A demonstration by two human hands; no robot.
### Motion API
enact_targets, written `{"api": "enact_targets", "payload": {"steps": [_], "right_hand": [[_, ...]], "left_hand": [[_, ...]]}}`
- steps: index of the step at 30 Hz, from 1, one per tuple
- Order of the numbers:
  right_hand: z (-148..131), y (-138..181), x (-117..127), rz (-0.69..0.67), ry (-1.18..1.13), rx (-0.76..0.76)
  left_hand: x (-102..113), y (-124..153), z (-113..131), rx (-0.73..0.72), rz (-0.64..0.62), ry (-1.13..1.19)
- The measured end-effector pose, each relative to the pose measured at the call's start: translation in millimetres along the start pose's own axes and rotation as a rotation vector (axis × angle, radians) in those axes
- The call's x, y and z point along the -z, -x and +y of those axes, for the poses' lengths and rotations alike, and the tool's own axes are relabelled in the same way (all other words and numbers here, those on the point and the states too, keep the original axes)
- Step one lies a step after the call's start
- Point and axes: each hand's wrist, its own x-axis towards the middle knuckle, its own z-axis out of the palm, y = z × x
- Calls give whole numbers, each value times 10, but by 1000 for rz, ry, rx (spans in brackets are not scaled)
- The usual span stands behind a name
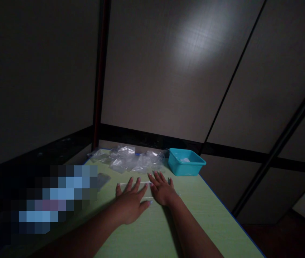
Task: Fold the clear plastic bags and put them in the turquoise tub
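Note:
A clear plastic bag (147,194) lies flat on the green table, partly covered by both hands. My left hand (131,204) rests on its left part with the fingers spread. On its right part lies my right hand (163,189), palm down and fingers stretched out. Beyond my hands, a loose heap of clear plastic bags (131,159) spreads over the far side of the table. Whatever is under my palms is hidden.
A turquoise plastic basket (187,168) with something whitish inside stands at the far right edge of the green table (195,204). A grey flat item (103,180) lies left of my hands, beside a pixelated area. Dark panelled walls (155,71) rise behind.

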Motion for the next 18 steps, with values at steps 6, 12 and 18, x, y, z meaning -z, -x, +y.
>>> {"api": "enact_targets", "payload": {"steps": [6, 12, 18], "right_hand": [[58, -46, -81, 28, 11, -29], [31, -39, -57, 5, 49, -47], [40, -46, -50, -16, 41, -39]], "left_hand": [[-13, -11, -3, 74, 98, -28], [31, -13, 46, -231, 132, -45], [26, 17, 95, -358, -53, 6]]}}
